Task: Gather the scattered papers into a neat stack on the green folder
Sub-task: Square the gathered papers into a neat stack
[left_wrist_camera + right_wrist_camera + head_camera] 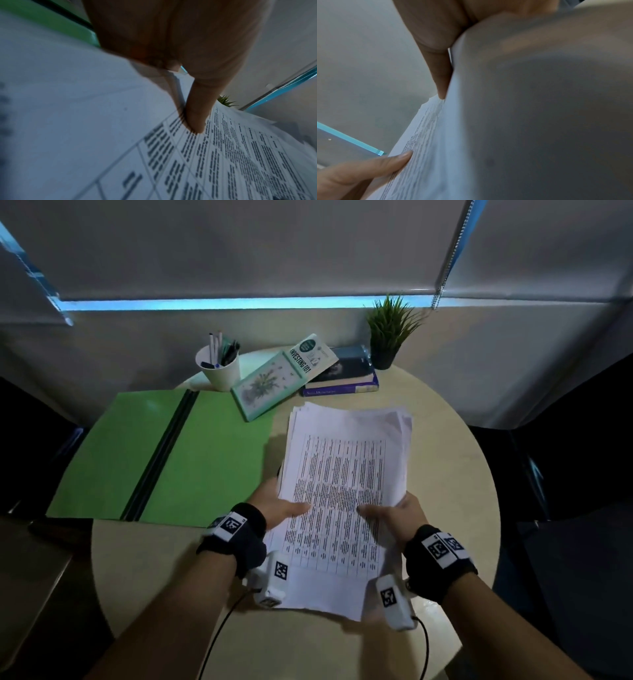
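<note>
Nearest us, our left hand and right hand pinch the papers by their near sides, thumbs on top, raised above the table. We should square the fanned far edges, then shift left onto the green folder.

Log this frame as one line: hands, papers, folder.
left hand: holds papers | right hand: holds papers | papers: gathered, edges uneven, right of folder | folder: open, bare
</note>
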Demonstrator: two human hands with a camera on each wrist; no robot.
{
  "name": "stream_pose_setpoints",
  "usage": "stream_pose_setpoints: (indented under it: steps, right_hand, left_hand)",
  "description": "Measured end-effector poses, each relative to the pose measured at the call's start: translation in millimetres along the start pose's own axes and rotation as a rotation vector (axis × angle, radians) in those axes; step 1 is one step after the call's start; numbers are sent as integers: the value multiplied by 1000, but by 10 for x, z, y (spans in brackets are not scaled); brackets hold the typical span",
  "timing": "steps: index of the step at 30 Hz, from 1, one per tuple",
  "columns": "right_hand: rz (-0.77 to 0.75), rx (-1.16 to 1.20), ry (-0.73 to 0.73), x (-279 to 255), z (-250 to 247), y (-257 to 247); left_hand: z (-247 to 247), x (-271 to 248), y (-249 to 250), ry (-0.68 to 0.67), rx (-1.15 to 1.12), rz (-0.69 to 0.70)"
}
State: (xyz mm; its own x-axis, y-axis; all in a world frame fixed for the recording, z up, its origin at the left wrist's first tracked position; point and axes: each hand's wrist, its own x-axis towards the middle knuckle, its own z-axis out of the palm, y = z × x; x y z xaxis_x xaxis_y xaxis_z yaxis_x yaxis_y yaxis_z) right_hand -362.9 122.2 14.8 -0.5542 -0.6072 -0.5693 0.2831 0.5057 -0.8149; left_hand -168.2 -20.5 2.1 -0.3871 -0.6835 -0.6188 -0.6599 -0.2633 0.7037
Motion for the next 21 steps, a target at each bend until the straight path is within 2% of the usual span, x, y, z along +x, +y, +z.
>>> stream_pose_setpoints:
  steps: [11,16,19,21]
  right_hand:
    - [31,82,-31,-67,-107,167]
    - [22,118,-27,-76,-103,151]
    - [44,33,-4,-63,-71,173]
    - [71,-20,14,-43,-49,224]
  left_hand:
    - [102,-118,-97,24,-132,83]
    - [42,-65,-195,110,-145,104]
    - [-13,45,-410,143,-92,71]
    - [-70,131,-603,277,33,100]
